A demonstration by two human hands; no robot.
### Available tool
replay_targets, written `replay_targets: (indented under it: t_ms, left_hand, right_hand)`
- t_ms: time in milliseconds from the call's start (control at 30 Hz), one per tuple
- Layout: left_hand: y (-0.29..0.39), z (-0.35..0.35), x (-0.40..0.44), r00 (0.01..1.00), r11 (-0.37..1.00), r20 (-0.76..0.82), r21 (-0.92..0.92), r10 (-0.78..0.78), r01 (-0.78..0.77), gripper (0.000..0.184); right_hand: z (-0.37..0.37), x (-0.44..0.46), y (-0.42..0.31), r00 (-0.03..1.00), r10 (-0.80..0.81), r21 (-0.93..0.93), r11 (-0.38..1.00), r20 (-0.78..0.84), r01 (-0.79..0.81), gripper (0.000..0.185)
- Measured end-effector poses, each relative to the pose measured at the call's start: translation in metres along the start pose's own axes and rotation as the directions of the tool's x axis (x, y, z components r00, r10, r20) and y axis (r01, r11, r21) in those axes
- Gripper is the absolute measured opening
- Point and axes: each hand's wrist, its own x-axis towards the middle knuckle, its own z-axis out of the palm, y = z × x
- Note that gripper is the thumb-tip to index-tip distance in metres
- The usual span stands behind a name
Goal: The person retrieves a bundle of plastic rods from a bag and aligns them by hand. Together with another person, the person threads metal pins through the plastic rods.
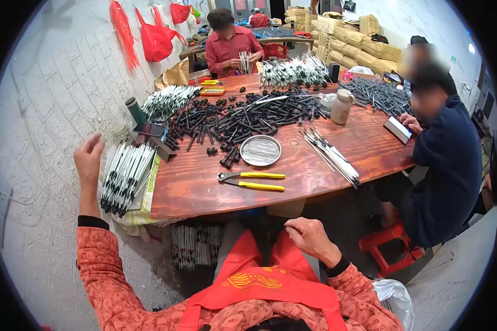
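My left hand is raised beside the wall at the left, fingers bent and slightly apart, with nothing visible in it. Just right of it lies a thick bundle of white rods with black fittings at the table's left edge. Over my lap, my right hand is curled into a loose fist, with nothing showing in it. In front of me on the table are end-cutting pincers with yellow handles. Behind them stands a round metal dish holding thin metal pins. Some thin white rods with black ends lie to the right.
Black plastic parts are heaped across the wooden table. More white rods and a beige flask stand farther back. One person handles rods opposite; another at right holds a phone. Bundles lie under the table.
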Motion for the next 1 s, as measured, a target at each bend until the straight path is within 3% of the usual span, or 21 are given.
replay_targets:
  t_ms: [67,133,233,300,333,400,467,533,733,1000]
  left_hand:
    - [0.086,0.008,0.002,0.995,0.986,0.049,-0.146,0.089,-0.081,0.030]
    - [0.191,0.016,-0.040,0.972,0.934,0.106,-0.316,0.210,-0.167,0.030]
    - [0.297,0.012,-0.082,0.863,0.814,0.128,-0.423,0.489,-0.398,0.037]
    - [0.347,0.003,-0.103,0.689,0.655,0.130,-0.474,0.713,-0.588,0.059]
    - [0.368,-0.003,-0.115,0.604,0.620,0.168,-0.349,0.779,-0.703,0.079]
    - [0.407,-0.029,-0.120,0.335,0.415,0.303,-0.256,0.892,-0.873,0.094]
    - [0.440,-0.060,-0.108,0.027,0.184,0.545,-0.235,0.838,-0.954,0.109]
    - [0.454,-0.069,-0.107,-0.146,0.059,0.652,-0.281,0.744,-0.958,0.116]
    - [0.419,-0.038,-0.098,-0.054,0.193,0.622,-0.323,0.781,-0.926,0.112]
    - [0.363,0.006,-0.078,0.032,0.344,0.569,-0.450,0.822,-0.824,0.107]
  right_hand:
    - [0.005,0.009,-0.004,0.998,-0.019,0.025,0.999,-0.064,0.021,0.012]
    - [-0.038,-0.024,-0.006,0.995,0.018,0.027,1.000,-0.099,-0.015,0.012]
    - [-0.056,-0.041,-0.012,0.986,0.079,0.064,0.996,-0.149,-0.070,0.012]
    - [-0.066,-0.056,-0.013,0.976,0.145,0.090,0.987,-0.165,-0.131,0.012]
    - [-0.069,-0.064,-0.014,0.972,0.154,0.097,0.986,-0.177,-0.138,0.012]
    - [-0.073,-0.079,-0.010,0.970,0.087,0.027,0.996,-0.225,-0.083,0.013]
    - [-0.079,-0.094,-0.008,0.967,0.074,-0.033,0.996,-0.243,-0.084,0.014]
    - [-0.081,-0.107,-0.007,0.955,0.138,0.006,0.990,-0.264,-0.141,0.013]
    - [-0.084,-0.118,-0.006,0.943,0.156,-0.061,0.982,-0.293,-0.181,0.012]
    - [-0.068,-0.106,-0.016,0.972,0.138,-0.201,0.964,-0.192,-0.177,0.013]
